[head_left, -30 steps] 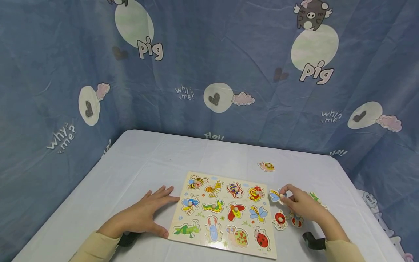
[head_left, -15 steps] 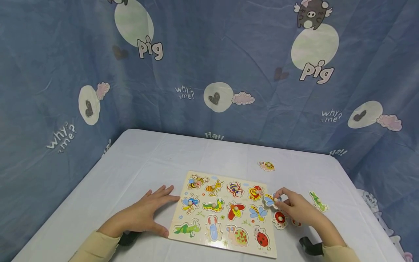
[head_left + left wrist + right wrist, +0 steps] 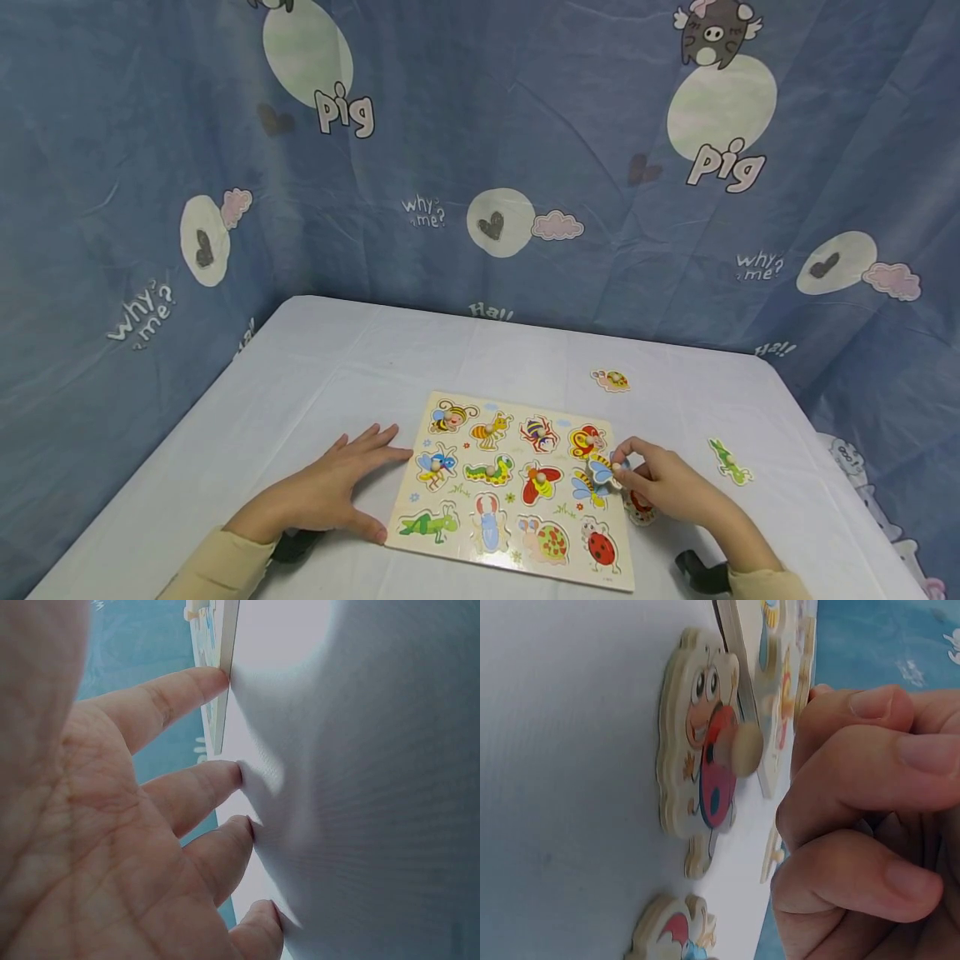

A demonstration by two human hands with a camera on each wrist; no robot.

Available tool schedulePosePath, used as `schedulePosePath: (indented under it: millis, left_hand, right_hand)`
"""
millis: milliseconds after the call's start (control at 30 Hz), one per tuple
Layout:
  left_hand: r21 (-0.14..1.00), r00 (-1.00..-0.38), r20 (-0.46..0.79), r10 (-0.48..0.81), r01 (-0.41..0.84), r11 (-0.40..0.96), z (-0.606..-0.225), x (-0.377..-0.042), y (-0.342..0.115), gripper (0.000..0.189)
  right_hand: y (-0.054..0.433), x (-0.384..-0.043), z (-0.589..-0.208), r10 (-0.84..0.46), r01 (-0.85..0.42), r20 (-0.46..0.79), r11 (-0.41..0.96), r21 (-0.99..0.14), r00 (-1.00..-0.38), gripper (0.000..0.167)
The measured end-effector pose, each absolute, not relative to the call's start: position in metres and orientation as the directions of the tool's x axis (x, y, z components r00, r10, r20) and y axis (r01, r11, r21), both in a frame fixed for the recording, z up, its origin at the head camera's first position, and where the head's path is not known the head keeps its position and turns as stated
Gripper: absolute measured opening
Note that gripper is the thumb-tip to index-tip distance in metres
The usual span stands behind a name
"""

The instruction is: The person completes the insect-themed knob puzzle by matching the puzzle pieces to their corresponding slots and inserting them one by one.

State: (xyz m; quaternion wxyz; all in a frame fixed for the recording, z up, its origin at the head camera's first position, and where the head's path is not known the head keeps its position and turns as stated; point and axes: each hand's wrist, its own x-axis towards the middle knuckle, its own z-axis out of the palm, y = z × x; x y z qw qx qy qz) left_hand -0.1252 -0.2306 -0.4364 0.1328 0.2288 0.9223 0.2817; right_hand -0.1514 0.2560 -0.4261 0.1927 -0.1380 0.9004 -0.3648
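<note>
A wooden peg puzzle board (image 3: 517, 482) with printed insects lies on the white table. My right hand (image 3: 663, 483) pinches the knob of a blue-winged, yellow-striped insect piece (image 3: 600, 468), over the board's right side. That piece overlaps the printed blue-winged insect (image 3: 588, 493). In the right wrist view the fingers of my right hand (image 3: 855, 802) are curled, and the held piece is out of sight. My left hand (image 3: 330, 483) lies spread at the board's left edge, thumb and index fingertip touching it. In the left wrist view its fingertips (image 3: 232, 772) rest along the tabletop.
Beside the board's right edge lies a ladybug piece (image 3: 716, 765) with a round knob, partly behind my right hand in the head view. Another red piece (image 3: 676, 930) is near it. A green grasshopper piece (image 3: 729, 462) lies farther right, and a snail piece (image 3: 611, 381) behind the board.
My right hand has moved left with the blue-winged insect piece, from beside the board to over its right side. The grasshopper piece has come into full view. My left hand has stayed put.
</note>
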Motion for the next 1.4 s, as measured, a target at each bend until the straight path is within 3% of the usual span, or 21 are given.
schedulePosePath:
  millis: [900,1400]
  left_hand:
    - [0.580,-0.860,-0.110,0.499,0.352,0.734,-0.438,-0.125,-0.231,0.107]
    - [0.573,-0.865,-0.126,0.486,0.336,0.747,-0.437,-0.125,-0.230,0.108]
  right_hand:
    - [0.239,-0.144,-0.429,-0.433,-0.105,-0.273,0.671,-0.734,-0.859,0.017]
    - [0.235,-0.143,-0.430,-0.447,-0.168,-0.250,0.706,-0.688,-0.859,0.015]
